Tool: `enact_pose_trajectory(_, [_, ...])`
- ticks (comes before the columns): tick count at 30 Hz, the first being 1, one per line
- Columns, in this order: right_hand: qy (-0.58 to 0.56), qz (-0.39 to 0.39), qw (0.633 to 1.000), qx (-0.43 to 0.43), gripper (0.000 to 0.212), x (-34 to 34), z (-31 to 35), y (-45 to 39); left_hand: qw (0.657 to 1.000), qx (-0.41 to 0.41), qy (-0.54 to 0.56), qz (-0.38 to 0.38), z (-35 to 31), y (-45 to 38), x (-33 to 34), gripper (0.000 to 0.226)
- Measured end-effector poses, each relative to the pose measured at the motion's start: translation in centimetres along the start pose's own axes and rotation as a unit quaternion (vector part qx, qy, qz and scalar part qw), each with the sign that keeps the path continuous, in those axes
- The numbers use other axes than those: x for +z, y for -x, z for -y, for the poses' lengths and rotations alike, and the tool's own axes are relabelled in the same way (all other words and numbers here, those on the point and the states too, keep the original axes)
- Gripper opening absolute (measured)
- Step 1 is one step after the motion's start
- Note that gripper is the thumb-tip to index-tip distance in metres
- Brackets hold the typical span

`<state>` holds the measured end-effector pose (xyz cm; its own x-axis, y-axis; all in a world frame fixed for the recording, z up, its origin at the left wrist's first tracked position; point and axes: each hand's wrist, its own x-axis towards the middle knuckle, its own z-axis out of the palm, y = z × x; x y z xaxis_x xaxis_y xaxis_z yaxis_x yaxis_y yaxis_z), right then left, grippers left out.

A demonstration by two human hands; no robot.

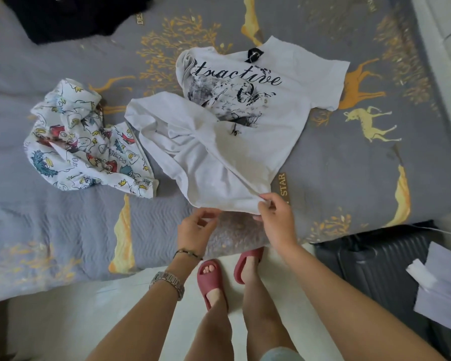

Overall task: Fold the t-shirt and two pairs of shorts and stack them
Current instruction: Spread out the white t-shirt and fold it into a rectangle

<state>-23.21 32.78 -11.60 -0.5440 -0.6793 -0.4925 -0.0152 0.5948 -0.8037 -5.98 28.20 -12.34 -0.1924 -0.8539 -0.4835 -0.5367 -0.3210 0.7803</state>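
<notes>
Two hands work at the near hem of the t-shirt (258,105) on the bed (349,178): the right hand (275,217) pinches it, the left hand (197,227) hangs loose, holding nothing. Next, I think, the left must take the hem and spread the shirt flat.

Silver watch (167,284), red slippers (211,282)

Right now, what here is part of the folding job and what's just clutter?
Job:
- white printed cotton t-shirt, hem pinched by right hand
- white cartoon-print garment, crumpled
- left hand, holding nothing

Clutter:
- black clothing pile
- dark ribbed suitcase
- white papers
- grey deer-print bedspread
</notes>
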Motion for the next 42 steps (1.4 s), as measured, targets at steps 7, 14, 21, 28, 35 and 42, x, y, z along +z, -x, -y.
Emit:
enact_pose_trajectory(7, [0.122, -0.153, 0.979, -0.061, 0.023, -9.9, -3.5, 0.7, 0.992, 0.068, -0.06, -0.081, -2.5, -0.9, 1.4, 0.023])
enact_pose_trajectory(14, [0.155, -0.148, 0.971, -0.106, 0.019, -14.0, -5.0, 0.3, 0.928, 0.203, -0.272, -0.157, -3.4, -3.0, -0.3, 0.064])
enact_pose_trajectory(21, [0.153, -0.239, 0.958, -0.031, 0.022, -22.4, -9.4, -2.2, 0.903, 0.162, -0.365, -0.16, -3.1, -4.1, 0.7, 0.067])
enact_pose_trajectory(28, [0.174, -0.188, 0.965, -0.049, 0.025, -25.1, -10.4, -4.6, 0.913, 0.01, -0.395, -0.105, -0.6, -4.4, 1.3, 0.067])
enact_pose_trajectory(35, [0.137, -0.132, 0.982, 0.001, 0.03, -23.9, -11.6, -5.0, 0.936, -0.045, -0.295, -0.188, 0.5, -4.5, 0.8, 0.048])
enact_pose_trajectory(42, [0.138, -0.133, 0.981, -0.003, 0.022, -23.2, -11.5, -5.3, 0.941, -0.077, -0.287, -0.16, 1.2, -5.7, -1.1, 0.058])
